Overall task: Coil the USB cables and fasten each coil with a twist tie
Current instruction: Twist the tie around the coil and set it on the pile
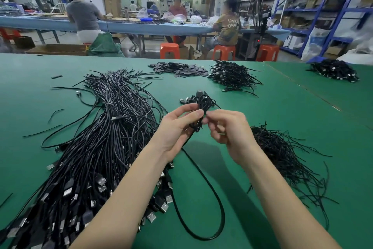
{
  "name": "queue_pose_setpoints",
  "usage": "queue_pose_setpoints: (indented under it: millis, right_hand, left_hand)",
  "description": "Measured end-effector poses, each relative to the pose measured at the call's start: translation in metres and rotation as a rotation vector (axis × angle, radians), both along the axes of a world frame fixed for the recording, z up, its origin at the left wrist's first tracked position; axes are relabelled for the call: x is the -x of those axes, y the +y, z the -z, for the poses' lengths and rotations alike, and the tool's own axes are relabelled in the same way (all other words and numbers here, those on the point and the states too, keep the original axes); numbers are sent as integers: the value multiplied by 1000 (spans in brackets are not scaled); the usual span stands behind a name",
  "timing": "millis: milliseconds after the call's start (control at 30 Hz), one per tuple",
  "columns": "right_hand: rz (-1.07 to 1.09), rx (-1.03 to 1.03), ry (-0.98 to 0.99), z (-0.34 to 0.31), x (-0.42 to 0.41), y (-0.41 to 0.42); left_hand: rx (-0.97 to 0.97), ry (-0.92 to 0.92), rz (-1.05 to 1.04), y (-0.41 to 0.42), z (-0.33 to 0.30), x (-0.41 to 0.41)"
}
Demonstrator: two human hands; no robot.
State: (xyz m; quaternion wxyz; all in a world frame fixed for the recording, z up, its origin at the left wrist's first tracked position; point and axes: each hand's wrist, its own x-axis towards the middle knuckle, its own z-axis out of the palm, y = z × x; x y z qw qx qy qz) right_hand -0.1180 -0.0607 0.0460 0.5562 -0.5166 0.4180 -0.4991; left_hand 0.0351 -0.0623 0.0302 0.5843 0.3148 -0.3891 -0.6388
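Head view: bare forearms reaching over green table (262, 111); left hand (177, 129) curled round a small black cable coil (201, 111), thumb pressing its middle; right hand (228, 133) pinching the coil's waist from the other side; cable tail (220, 208) looping down onto the table; loose USB cables (96, 147) heaped left, twist ties (282, 156) right
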Motion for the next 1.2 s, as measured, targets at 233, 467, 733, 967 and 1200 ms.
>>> queue_pose_setpoints:
  millis: [233, 467, 733, 967, 1200]
  right_hand:
    - [72, 245, 478, -1, 8, 3]
    - [301, 908, 917, 9, 17, 0]
    - [-139, -424, -411, -1, -4, 0]
    - [-17, -30, 107, 10, -1, -6]
    - [-320, -655, -746, 16, -3, -4]
  left_hand:
    - [-50, 18, -45, -1, -1, -2]
    - [-59, -10, -31, -1, 0, -5]
    - [10, -69, -12, -2, 0, -3]
    - [-29, -134, -43, -2, 3, -4]
    - [128, -252, -110, 2, 6, -2]
